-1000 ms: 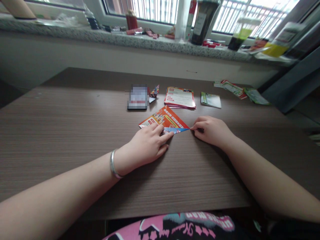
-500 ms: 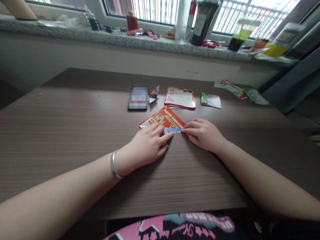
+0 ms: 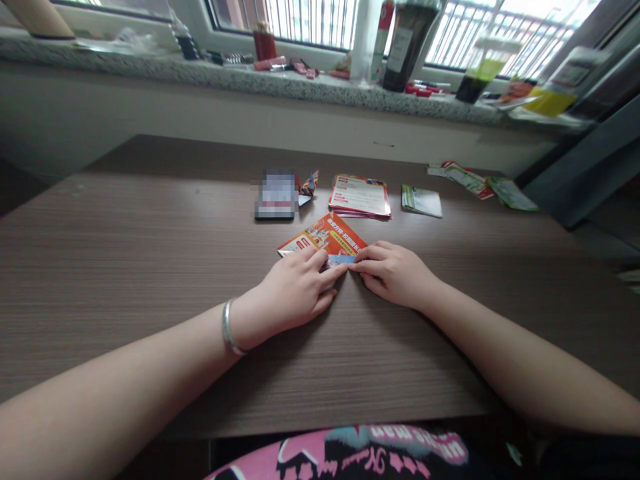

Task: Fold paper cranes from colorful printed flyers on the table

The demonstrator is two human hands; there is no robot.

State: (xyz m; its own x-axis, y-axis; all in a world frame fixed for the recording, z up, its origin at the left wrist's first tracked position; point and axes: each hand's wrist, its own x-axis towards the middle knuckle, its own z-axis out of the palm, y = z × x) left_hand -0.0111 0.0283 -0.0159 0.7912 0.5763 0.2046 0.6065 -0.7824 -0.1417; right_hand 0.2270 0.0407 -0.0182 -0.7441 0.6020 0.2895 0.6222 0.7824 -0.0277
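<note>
An orange printed leaflet (image 3: pixel 334 232) lies on the brown table, turned at an angle, with a blue folded strip (image 3: pixel 340 260) along its near edge. My left hand (image 3: pixel 303 287), a silver bangle at its wrist, holds the leaflet down; its thumb lies on the print and its index finger along the fold. My right hand (image 3: pixel 393 272) has its fingers closed together on the leaflet's near right edge, the tips almost touching the left index finger. Both hands hide parts of the leaflet's lower edge.
Beyond the leaflet are a phone (image 3: pixel 276 195) with a blurred screen, a small folded paper piece (image 3: pixel 310 187), a stack of leaflets (image 3: pixel 360 195) and a green-white card stack (image 3: pixel 423 201). Paper strips (image 3: pixel 470 180) lie far right. Bottles and a dark cup (image 3: pixel 407 47) line the windowsill.
My right hand has slid left along the leaflet's near edge, closer to my left index finger, covering more of the print. My left hand has stayed in place.
</note>
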